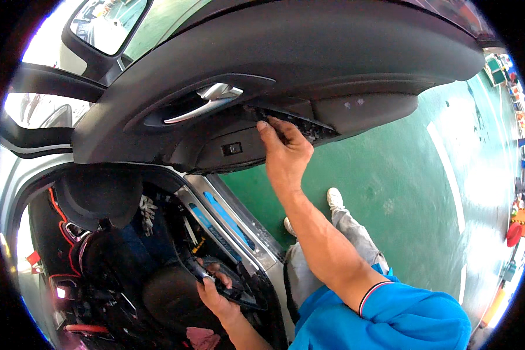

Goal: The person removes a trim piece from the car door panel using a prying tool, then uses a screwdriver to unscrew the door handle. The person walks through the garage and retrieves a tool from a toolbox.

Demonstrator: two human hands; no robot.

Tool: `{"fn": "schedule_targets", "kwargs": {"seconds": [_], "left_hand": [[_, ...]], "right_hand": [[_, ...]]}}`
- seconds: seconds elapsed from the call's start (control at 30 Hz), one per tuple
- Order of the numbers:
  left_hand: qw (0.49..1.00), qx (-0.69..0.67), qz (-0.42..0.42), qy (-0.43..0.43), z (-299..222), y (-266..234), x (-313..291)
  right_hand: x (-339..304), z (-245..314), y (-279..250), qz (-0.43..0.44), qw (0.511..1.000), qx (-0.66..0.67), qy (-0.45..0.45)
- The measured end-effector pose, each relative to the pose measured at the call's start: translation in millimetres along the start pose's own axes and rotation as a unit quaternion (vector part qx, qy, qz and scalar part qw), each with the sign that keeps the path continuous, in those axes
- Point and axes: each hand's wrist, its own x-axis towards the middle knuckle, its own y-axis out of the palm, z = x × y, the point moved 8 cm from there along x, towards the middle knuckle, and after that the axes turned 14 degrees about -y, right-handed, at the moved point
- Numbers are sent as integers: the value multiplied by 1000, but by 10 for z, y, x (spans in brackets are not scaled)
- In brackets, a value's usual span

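Note:
A dark car door panel point(361, 52) spans the top, with a silver inner door handle point(207, 108) and a small black switch point(232, 149). Below the handle, a long opening point(318, 129) runs along the armrest. My right hand point(287, 153) is at the near end of this opening, thumb and fingers pinched together; what they grip, if anything, is hidden. Lower down, beside the seat and door sill, my left hand point(219, 294) is closed around a long black plastic trim piece point(249, 296). Its far end is hard to separate from the dark interior.
The door sill point(207, 219) has blue strips along it. A grey glove point(148, 214) lies in the dark car interior, and a pink cloth point(203, 338) is at the bottom. The green floor point(402, 175) carries white lines. A side mirror point(108, 32) stands top left.

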Motion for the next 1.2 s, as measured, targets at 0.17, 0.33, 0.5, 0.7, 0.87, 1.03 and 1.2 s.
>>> {"fn": "schedule_targets", "kwargs": {"seconds": [0.17,0.33,0.5,0.7,0.87,1.03,1.2], "left_hand": [[1000,4,-18,0,7,-11,3],[1000,-2,17,-4,91,-23,64],[1000,-5,0,-6,105,-44,59],[1000,11,4,-6,65,43,82],[1000,23,-2,-7,98,2,84],[1000,25,9,-6,127,-31,92],[1000,16,0,-11,131,-17,99]], "right_hand": [[8,40,-4,-2,999,-46,-2],[20,44,-5,-3,998,-54,-17],[4,76,-12,-4,997,-73,-20],[26,-7,-37,-11,998,-60,-13],[15,45,-37,-10,994,-99,-38],[28,0,-26,-15,997,-76,-22],[43,78,-19,-14,995,-86,-46]]}}
